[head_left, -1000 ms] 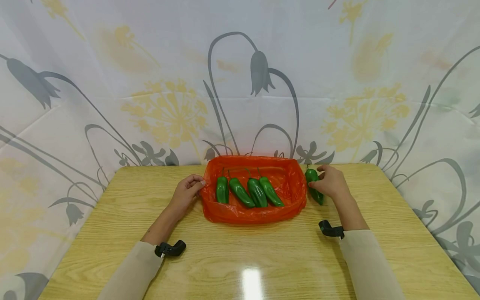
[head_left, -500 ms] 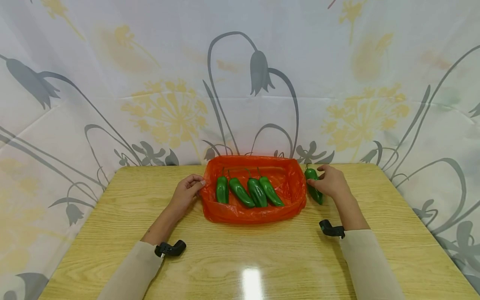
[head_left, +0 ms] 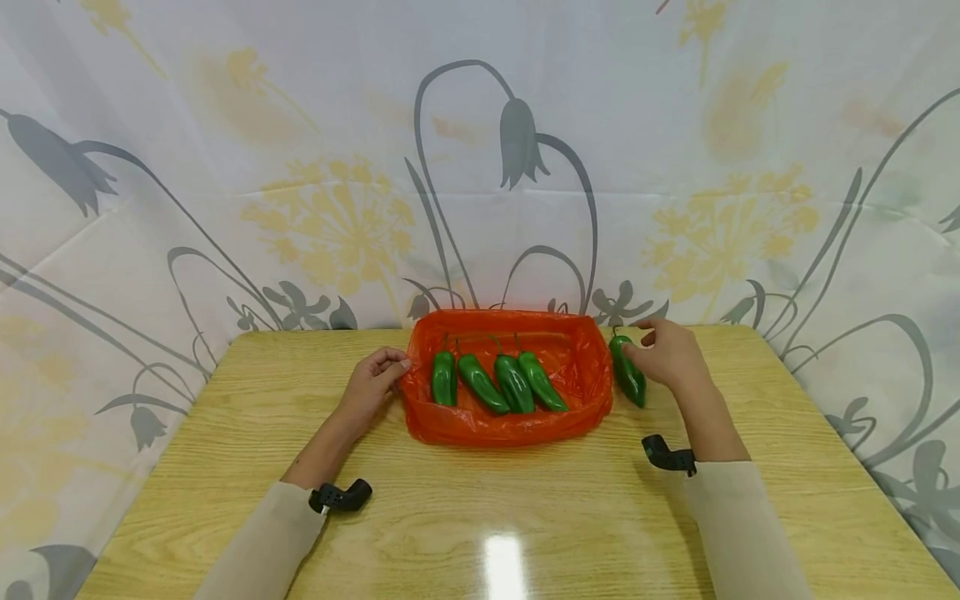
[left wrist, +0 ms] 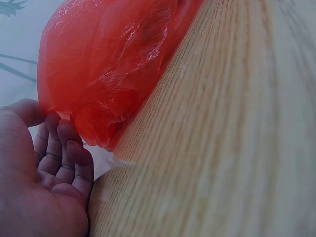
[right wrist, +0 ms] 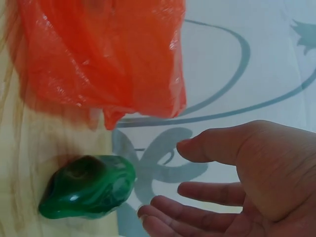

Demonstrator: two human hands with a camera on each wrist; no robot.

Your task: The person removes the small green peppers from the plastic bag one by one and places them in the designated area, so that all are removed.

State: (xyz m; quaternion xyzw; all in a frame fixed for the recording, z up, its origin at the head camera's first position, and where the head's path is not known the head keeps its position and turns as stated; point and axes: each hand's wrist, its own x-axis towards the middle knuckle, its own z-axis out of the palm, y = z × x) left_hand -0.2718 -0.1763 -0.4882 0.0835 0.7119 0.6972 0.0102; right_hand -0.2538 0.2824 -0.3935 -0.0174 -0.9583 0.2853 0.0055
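Note:
A red plastic bag [head_left: 502, 432], spread into a rectangular box shape, holds several green peppers [head_left: 514, 385] lying side by side with their stems toward the wall. My left hand [head_left: 371, 385] pinches the bag's left edge between thumb and fingers; in the left wrist view the thumb meets the bag's film [left wrist: 98, 64]. Outside the bag, close to its right side, another green pepper [head_left: 630, 377] lies on the table. Just above and to the right of that pepper is my right hand [head_left: 670, 354]. The right wrist view shows its fingers [right wrist: 197, 213] parted and apart from the pepper.
The wooden table [head_left: 450, 517] ends at a wall covering [head_left: 337, 125] printed with flowers, right behind the bag. Black wrist cameras [head_left: 667, 457] sit at both sleeve cuffs. Bare wood lies in front of the bag.
My right hand has let go of the pepper and moved slightly up and to the right of it. The pepper stays beside the bag. My left hand has not moved.

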